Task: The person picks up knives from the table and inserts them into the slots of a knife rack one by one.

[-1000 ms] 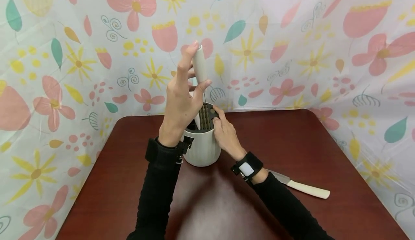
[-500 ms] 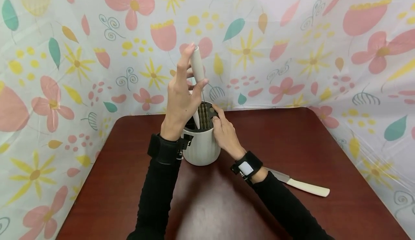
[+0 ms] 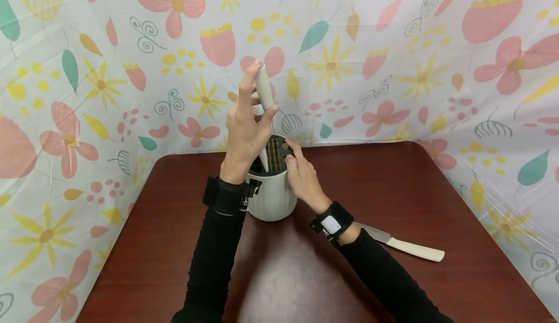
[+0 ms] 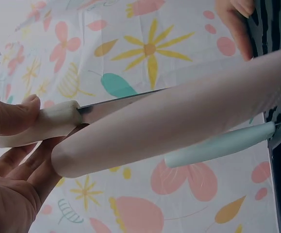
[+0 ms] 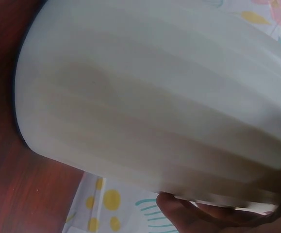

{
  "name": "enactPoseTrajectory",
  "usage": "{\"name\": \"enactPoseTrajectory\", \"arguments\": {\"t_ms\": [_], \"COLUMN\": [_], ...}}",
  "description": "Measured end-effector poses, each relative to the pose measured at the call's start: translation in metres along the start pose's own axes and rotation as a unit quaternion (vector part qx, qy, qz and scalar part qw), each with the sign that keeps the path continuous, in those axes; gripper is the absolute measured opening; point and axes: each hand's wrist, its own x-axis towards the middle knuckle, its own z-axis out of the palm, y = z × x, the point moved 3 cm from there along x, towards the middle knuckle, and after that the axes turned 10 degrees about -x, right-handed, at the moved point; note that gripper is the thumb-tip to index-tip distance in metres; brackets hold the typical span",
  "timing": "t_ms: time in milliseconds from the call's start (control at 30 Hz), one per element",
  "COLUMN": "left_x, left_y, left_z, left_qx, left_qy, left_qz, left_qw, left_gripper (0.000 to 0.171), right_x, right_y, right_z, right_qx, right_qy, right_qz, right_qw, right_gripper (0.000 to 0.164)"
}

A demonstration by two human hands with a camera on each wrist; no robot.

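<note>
My left hand [image 3: 246,141] is raised over a white ribbed knife block [image 3: 271,199] and holds a knife by its white handle [image 3: 264,88], the blade pointing down at the block's dark slotted top [image 3: 276,155]. In the left wrist view, thumb and fingers pinch that knife's handle [image 4: 57,121], with part of the blade [image 4: 111,108] showing. A thick pale handle [image 4: 174,128] crosses in front of it, and a slimmer handle [image 4: 223,145] lies beyond. My right hand [image 3: 304,177] grips the block's right rim; in the right wrist view its fingers [image 5: 193,216] curl at the white wall [image 5: 140,97].
Another knife with a cream handle [image 3: 417,249] lies on the dark red table [image 3: 362,182], right of the right forearm, its blade tip hidden by the wrist. A flower-patterned cloth [image 3: 332,22] hangs behind and around the table.
The scene has shifted slightly in the head view. My left hand, still holding the knife, has come down a little at the handle's end; the right hand keeps its grip on the block.
</note>
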Motion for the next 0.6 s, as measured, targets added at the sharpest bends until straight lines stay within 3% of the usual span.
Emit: {"name": "enactPoseTrajectory", "arguments": {"t_ms": [200,300,600], "left_x": [0.004,0.007,0.003], "left_y": [0.000,0.002,0.006], "left_z": [0.007,0.013,0.030], "left_qx": [0.023,0.046,0.113], "left_qy": [-0.016,-0.023,-0.033], "left_qz": [0.014,0.006,-0.087], "left_qw": [0.9995,0.9987,0.9893], "left_gripper": [0.063,0.063,0.076], "right_x": [0.003,0.004,-0.001], "right_y": [-0.001,-0.001,0.001], "right_z": [-0.001,-0.003,-0.002], "right_qx": [0.004,-0.001,0.010], "right_qy": [-0.007,-0.004,-0.018], "right_qz": [0.001,0.001,0.009], "right_qw": [1.000,1.000,1.000], "right_gripper": [0.050,0.050,0.049]}}
